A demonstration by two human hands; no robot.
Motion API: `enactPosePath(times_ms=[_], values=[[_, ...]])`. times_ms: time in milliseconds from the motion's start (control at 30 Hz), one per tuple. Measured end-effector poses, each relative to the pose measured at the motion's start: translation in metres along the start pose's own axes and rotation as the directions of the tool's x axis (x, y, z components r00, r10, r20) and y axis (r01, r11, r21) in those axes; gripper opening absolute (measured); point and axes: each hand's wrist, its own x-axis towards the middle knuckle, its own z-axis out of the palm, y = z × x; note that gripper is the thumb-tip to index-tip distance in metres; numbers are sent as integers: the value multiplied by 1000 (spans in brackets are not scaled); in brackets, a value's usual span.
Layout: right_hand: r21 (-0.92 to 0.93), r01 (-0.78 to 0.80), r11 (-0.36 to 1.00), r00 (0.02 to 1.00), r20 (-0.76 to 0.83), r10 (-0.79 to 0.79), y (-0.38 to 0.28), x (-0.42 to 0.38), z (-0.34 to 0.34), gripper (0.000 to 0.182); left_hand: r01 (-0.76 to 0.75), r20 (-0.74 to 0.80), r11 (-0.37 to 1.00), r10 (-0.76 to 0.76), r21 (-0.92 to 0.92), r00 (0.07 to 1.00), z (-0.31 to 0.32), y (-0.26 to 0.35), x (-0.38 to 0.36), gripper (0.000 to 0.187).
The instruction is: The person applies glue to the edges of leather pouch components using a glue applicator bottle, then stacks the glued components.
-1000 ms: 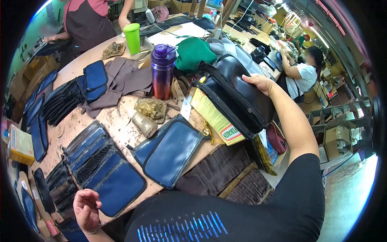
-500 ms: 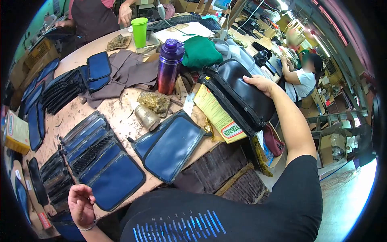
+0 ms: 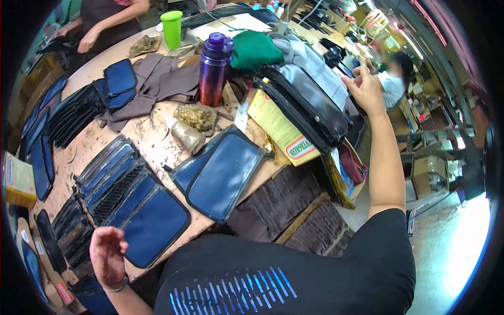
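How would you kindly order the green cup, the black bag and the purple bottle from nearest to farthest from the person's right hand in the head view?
1. Black bag: immediately left of the right hand in the picture.
2. Purple bottle: farther left, standing on the table.
3. Green cup: left again, towards the table's far side.

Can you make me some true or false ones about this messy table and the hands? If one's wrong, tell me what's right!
1. The green cup stands farther back than the purple bottle. True.
2. The purple bottle lies on its side. False: it stands upright.
3. The right hand is gripping the black bag. False: the right hand is off the black bag, its fingers open.
4. The left hand has a bracelet at its wrist. True.
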Motion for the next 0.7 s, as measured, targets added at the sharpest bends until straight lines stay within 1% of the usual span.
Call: enactPosePath(times_ms=[33,67,100,167,200,233,300,333,367,433,467,500,533,567,600,633,667,700], values=[[28,-31,999,999,-17,31,-4,-6,-11,45,-4,42,997,1,74,999,2,-4,5,55],[60,12,998,998,-64,-8,-9,-14,-21,44,53,87,997,-57,51,995,7,-5,12,58],[81,-92,992,993,-69,98,-20,-26,-34,40,110,132,994,-113,28,985,13,-6,19,62],[187,-88,978,984,-137,115,-38,-49,-54,38,205,182,979,-205,18,962,25,-11,29,76],[231,-88,969,979,-160,127,-51,-62,-64,37,237,218,971,-234,13,948,32,-11,33,79],[220,-93,971,978,-162,130,-61,-76,-69,37,265,252,964,-259,8,932,37,-12,36,83],[367,-116,923,968,-168,188,-83,-104,-76,34,307,330,951,-283,-23,901,40,-12,36,88],[441,-157,883,962,-134,238,-100,-119,-75,31,319,364,946,-282,-47,888,37,-14,35,89],[463,-179,868,959,-113,258,-114,-133,-72,29,332,395,941,-278,-72,876,34,-13,32,90],[573,-159,804,970,-62,236,-148,-162,-60,28,336,426,939,-275,-72,862,23,-8,21,91],[554,-203,807,969,-3,245,-159,-177,-48,31,332,433,940,-269,-77,860,15,-5,16,91],[595,-229,770,969,66,237,-180,-190,-38,32,341,433,936,-274,-85,859,5,-2,9,91],[507,-261,821,965,137,223,-203,-201,-33,33,351,433,932,-281,-91,857,-4,1,3,91],[517,-331,789,941,242,236,-221,-214,-23,36,351,436,932,-279,-91,855,-15,3,-3,91],[488,-261,833,951,278,135,-234,-225,-12,40,354,430,927,-273,-120,860,-26,5,-8,92],[462,-137,876,961,277,4,-250,-233,-7,41,355,419,923,-267,-147,868,-37,7,-13,92],[431,-95,897,959,280,-33,-263,-242,-1,40,354,429,921,-257,-163,866,-48,9,-16,93],[410,-51,910,954,289,-76,-278,-249,8,40,347,406,925,-261,-154,876,-56,12,-19,93]])
